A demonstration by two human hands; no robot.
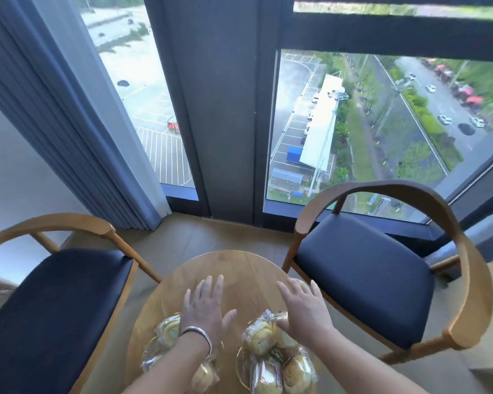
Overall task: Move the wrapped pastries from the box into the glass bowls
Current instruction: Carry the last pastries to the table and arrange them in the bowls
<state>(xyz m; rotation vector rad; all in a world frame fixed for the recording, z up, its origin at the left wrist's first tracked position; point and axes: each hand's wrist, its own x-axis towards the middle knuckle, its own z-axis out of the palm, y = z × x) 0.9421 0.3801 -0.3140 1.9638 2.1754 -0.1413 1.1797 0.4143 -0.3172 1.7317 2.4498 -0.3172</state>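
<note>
Two glass bowls stand on a small round wooden table [234, 268], each heaped with wrapped pastries. The left bowl [154, 344] lies partly under my left forearm, and its pastries [168, 329] show at my wrist. The right bowl [241, 362] holds a pile of pastries [261, 336] in clear wrappers. My left hand [205, 308] hovers flat over the table with fingers spread and holds nothing. My right hand [303, 305] is also spread, its thumb resting on the top pastry of the right bowl. No box is in view.
A wooden armchair with a dark blue seat [49, 308] stands left of the table and another [367, 274] to the right. Behind them are a floor-to-ceiling window [353, 132] and a blue curtain [69, 123].
</note>
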